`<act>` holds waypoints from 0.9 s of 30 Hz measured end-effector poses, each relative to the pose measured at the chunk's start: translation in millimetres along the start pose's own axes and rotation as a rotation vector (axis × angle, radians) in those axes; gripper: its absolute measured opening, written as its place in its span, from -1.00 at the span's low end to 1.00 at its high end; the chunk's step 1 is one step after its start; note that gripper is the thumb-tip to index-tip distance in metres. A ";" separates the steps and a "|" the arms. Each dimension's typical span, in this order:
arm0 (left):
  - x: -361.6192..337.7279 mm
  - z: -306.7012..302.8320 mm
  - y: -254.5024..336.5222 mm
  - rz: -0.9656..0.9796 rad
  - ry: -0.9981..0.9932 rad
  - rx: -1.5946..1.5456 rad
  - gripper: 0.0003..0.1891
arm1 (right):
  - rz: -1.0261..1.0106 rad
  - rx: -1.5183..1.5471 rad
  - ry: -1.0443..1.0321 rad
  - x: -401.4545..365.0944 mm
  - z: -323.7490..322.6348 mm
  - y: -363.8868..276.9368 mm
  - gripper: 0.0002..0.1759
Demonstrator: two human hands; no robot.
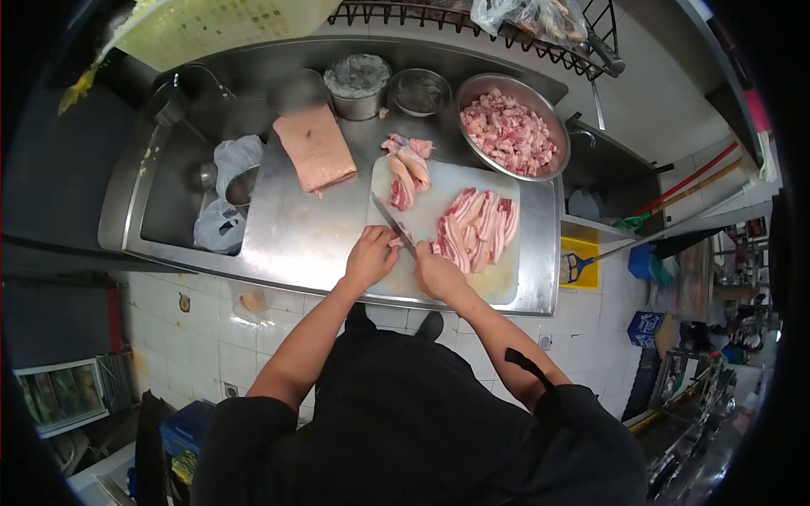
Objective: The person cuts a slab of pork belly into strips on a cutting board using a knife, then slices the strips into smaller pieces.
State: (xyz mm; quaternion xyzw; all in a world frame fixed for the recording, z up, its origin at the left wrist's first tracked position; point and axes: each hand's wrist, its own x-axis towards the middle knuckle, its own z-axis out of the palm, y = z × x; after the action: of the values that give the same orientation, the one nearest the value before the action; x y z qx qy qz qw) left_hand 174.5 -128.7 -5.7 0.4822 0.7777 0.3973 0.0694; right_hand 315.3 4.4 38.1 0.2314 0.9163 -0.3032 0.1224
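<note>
My right hand (439,271) is closed round the handle of a kitchen knife (391,221), whose blade points up and left over the white cutting board (413,288). Close to the blade, my left hand (369,256) has its fingers bent against a small piece of pork (396,242); the fingertips are partly hidden. Sliced pork belly strips (479,226) lie in a pile to the right of the knife. Several pork pieces (408,169) rest at the board's upper left. Beyond the board's left edge lies a large slab of pork (314,150), skin side up.
A steel bowl (564,163) full of diced pork stands at the back right. Near it are a metal pot (359,103) covered with plastic and a round metal container (419,91). The sink (160,215) on the left holds plastic bags. A wire rack (405,13) hangs above.
</note>
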 end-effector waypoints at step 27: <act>-16.0 20.8 -10.8 0.150 0.079 -0.036 -0.76 | 0.026 0.011 -0.032 -36.7 1.8 -2.1 -0.64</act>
State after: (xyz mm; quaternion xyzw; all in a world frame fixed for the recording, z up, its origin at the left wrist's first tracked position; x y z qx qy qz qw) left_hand 185.6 -132.4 -31.5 0.5218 0.7343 0.4339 0.0174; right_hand 346.1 -11.1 51.2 0.2392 0.9094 -0.3102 0.1397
